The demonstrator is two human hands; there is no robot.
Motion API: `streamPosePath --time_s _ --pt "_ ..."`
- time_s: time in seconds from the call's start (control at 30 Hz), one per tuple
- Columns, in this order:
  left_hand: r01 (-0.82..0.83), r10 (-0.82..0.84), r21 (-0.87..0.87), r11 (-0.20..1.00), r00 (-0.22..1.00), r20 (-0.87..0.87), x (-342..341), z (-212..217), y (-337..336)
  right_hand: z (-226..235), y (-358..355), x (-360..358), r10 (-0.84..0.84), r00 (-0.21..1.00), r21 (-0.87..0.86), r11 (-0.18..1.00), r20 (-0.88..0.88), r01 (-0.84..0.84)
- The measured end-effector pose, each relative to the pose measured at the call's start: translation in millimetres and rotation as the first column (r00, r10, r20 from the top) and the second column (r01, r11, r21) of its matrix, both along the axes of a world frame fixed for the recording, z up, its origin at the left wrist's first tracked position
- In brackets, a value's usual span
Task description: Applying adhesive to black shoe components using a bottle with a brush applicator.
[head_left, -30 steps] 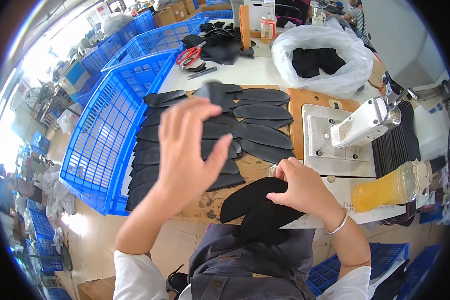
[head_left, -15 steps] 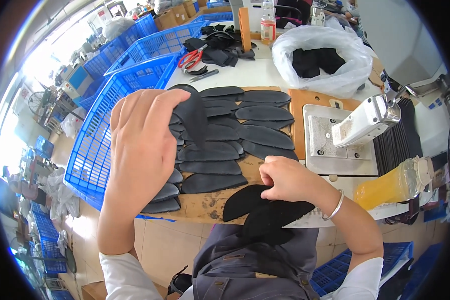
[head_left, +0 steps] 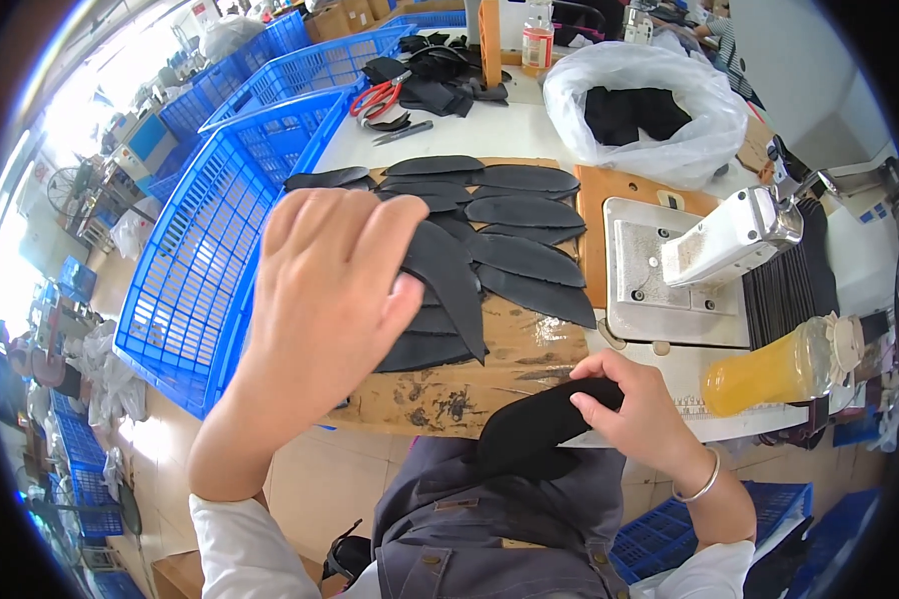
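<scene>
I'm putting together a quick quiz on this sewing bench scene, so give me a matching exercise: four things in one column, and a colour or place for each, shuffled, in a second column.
Things:
1. scissors
2. bottle
3. crate
4. plastic bag

Colour or place:
a. blue, left of the wooden board
b. yellow liquid inside, lying near the right hand
c. red handles, at the far side of the table
d. clear white, holding black pieces, behind the sewing machine

Pairs: 1-c, 2-b, 3-a, 4-d
</scene>
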State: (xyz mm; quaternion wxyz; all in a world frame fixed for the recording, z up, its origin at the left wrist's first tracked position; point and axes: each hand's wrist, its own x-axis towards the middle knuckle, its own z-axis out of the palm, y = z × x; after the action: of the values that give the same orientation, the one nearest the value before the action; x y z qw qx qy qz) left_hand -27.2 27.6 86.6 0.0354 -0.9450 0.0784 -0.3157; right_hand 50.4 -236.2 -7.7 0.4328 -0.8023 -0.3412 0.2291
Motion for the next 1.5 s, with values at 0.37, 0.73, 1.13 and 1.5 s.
streamPosePath --time_s 0.37,0.73,1.13,1.5 --pt "0.168 -0.167 -0.019 0.986 0.984 0.069 19.7 -11.3 -40.9 -1.7 34.8 34.8 0.375 0.619 0.569 0.809 -0.69 0.145" --pt "0.151 -0.234 -0.383 0.911 0.956 -0.18 10.0 -66.1 -35.2 1.1 19.2 67.8 -0.007 0.892 0.282 0.948 -0.452 0.15" --pt "0.123 -0.302 -0.469 0.874 0.895 -0.328 -47.6 -104.9 -85.1 -9.2 22.3 79.5 -0.069 0.943 -0.033 0.996 0.327 0.084" --pt "0.098 -0.25 -0.298 0.949 0.811 -0.529 -34.7 -109.1 -80.7 -3.8 -18.5 20.1 -0.055 0.998 -0.039 0.998 -0.043 0.054"
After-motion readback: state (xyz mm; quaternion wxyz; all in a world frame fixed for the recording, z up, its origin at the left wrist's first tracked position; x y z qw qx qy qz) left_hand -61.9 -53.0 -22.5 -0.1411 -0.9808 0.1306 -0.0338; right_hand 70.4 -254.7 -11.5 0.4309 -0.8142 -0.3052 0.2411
